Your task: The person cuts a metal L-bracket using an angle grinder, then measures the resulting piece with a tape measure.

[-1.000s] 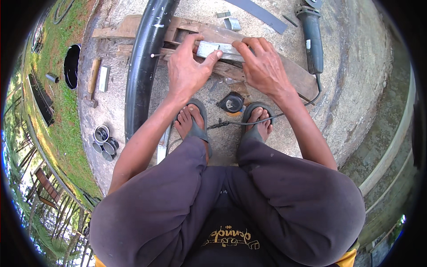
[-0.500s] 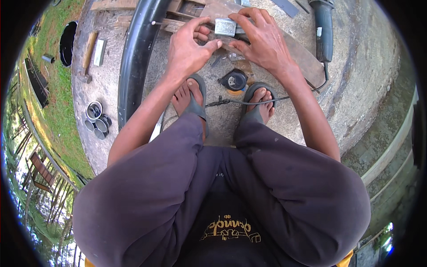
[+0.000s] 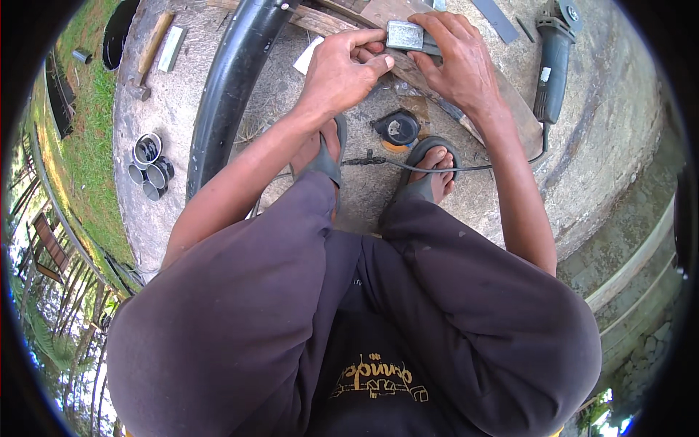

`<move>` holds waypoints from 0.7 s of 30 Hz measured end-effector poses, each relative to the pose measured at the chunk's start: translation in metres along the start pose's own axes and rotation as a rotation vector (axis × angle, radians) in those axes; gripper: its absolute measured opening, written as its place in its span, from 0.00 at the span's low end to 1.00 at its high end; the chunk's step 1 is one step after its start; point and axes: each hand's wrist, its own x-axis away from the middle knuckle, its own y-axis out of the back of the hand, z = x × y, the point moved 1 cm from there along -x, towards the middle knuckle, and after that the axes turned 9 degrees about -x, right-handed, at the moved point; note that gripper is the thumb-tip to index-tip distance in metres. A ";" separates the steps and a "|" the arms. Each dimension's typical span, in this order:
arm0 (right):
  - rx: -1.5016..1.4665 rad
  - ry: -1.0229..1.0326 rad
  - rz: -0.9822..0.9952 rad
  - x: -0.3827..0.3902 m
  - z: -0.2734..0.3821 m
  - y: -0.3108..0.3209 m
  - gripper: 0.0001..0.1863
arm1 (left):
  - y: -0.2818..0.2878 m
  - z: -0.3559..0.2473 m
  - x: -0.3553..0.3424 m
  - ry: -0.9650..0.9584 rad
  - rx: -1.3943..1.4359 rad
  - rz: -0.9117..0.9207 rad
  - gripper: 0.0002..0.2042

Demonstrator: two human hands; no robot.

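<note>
A small grey metal block (image 3: 405,35) with a rough, scuffed top lies flat above a brown board, on or against a dark bar that shows at its right. My right hand (image 3: 462,65) grips its right end, fingers over the far edge and thumb on the near side. From the left, my left hand (image 3: 342,73) reaches in with its index fingertip at the block's left edge. Its thumb points out below the index finger, apart from it, and the other fingers are curled. Whatever lies under the block is mostly hidden.
A black curved pipe (image 3: 237,95) lies at left. Beyond it are a hammer (image 3: 153,54), a pale metal bar (image 3: 171,49) and several short black tubes (image 3: 151,167). A tape measure (image 3: 397,128) sits between my feet. At right are the brown board (image 3: 510,109) and an angle grinder (image 3: 555,69) with its cable.
The whole view has shifted somewhat. My left hand has come in closer, its index fingertip now at the block's edge. My right hand keeps its grip on the block.
</note>
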 end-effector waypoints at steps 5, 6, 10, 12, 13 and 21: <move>0.054 -0.002 -0.042 0.003 0.003 -0.006 0.27 | 0.006 -0.010 0.003 0.087 0.086 0.073 0.23; 0.050 -0.005 -0.060 0.003 0.004 -0.006 0.28 | 0.007 -0.011 0.004 0.083 0.081 0.084 0.22; 0.069 -0.009 -0.053 0.002 0.002 -0.006 0.28 | 0.008 -0.005 -0.003 0.046 0.035 0.095 0.23; 0.095 0.021 -0.088 0.001 0.002 -0.007 0.27 | 0.010 -0.003 -0.006 -0.010 -0.034 0.028 0.24; 0.098 0.018 -0.092 0.001 0.002 -0.007 0.27 | 0.011 -0.004 -0.007 -0.062 -0.104 -0.042 0.25; 0.036 0.042 -0.015 -0.002 -0.004 -0.002 0.28 | 0.008 -0.017 -0.018 -0.069 0.032 0.014 0.26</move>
